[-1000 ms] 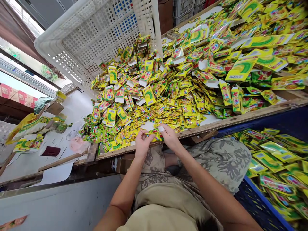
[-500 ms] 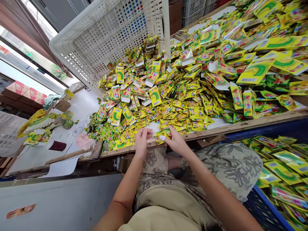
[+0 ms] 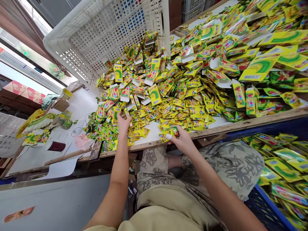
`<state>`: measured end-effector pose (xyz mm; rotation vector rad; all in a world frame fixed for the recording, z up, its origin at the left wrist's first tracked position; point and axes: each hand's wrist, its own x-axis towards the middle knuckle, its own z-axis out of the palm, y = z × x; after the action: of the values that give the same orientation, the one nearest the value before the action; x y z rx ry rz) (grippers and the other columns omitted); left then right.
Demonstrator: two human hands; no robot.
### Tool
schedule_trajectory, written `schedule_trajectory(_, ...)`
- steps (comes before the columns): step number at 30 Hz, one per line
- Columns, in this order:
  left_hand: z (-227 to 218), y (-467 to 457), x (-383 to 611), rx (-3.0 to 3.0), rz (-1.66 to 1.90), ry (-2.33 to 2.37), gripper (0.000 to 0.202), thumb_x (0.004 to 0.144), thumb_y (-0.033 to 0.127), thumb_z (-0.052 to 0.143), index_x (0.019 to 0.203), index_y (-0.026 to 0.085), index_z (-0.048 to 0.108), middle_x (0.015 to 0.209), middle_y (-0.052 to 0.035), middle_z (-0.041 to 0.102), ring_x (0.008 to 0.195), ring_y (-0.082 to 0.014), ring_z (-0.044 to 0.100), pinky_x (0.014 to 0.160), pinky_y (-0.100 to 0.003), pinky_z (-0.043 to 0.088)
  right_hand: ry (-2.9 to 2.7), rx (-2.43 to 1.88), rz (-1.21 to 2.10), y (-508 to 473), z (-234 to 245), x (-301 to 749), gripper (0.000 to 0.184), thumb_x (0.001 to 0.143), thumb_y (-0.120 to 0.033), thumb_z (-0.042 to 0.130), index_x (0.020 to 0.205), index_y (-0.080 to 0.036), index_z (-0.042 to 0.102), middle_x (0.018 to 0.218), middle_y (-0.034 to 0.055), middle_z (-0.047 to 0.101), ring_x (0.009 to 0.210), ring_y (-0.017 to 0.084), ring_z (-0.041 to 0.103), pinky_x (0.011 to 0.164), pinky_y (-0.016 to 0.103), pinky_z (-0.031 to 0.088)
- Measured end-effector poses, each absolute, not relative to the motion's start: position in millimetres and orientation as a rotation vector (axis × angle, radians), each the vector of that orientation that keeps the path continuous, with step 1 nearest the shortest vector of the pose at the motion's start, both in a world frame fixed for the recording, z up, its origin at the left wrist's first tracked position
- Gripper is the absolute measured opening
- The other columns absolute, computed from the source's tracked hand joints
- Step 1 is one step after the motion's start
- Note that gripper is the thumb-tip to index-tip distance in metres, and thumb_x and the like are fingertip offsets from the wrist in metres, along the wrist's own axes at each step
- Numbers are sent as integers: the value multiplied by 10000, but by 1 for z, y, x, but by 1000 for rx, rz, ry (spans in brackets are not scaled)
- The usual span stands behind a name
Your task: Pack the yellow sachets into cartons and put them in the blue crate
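Observation:
A big heap of small yellow-and-green sachets (image 3: 183,93) and small printed cartons (image 3: 154,94) covers the white table top (image 3: 151,130). My left hand (image 3: 123,121) reaches out into the heap and its fingers close on a small carton (image 3: 126,113) among the sachets. My right hand (image 3: 181,138) rests at the table's wooden front edge (image 3: 231,125). Its fingers are pinched round a small bunch of sachets (image 3: 169,133).
A white plastic crate (image 3: 101,35) lies tipped on its side at the back left of the heap. To my right a blue crate (image 3: 267,205) holds larger yellow packets (image 3: 281,163). More packets, a dark red object (image 3: 55,146) and a wooden stick (image 3: 64,157) lie at the left.
My left hand left the right hand at the table edge and stretched forward and left into the heap. My right hand stayed with its sachets.

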<state>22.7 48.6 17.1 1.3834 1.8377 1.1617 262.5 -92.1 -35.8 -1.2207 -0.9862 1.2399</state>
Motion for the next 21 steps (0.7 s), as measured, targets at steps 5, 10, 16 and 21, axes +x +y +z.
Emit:
schedule_trajectory(5,15,3,28,1180,1372,1408,649,603,182,697,1214,187,479,1040,-109,633,870,-190,638,723,-297,529,-902,-1178,1273,-88,-30,259,417,627,-423,732,920,-211,524,821,23,606,583,154,576,461,315,563)
schedule_trajectory(10,7,-37,67,1019,1303,1127,731,592,219,733,1258,307,444,1156,-70,614,977,-213,631,732,-308,553,-789,-1185,1092,-79,-28,241,394,695,-446,668,960,-208,500,908,46,619,649,166,597,530,319,564)
schedule_trajectory(16,1,-50,97,878,1419,1057,684,623,280,745,1224,345,425,1197,-40,576,1059,-206,600,798,-327,545,-944,-1381,840,-77,-22,245,325,766,-408,585,987,-185,501,845,53,618,649,174,581,575,305,494)
schedule_trajectory(21,-3,-49,104,829,1477,1140,541,720,425,679,1178,309,415,1152,-58,588,1026,-203,613,759,-332,549,-1157,-1531,753,-83,-11,254,305,780,-390,550,1005,-186,516,600,-40,503,459,118,411,493,255,351)
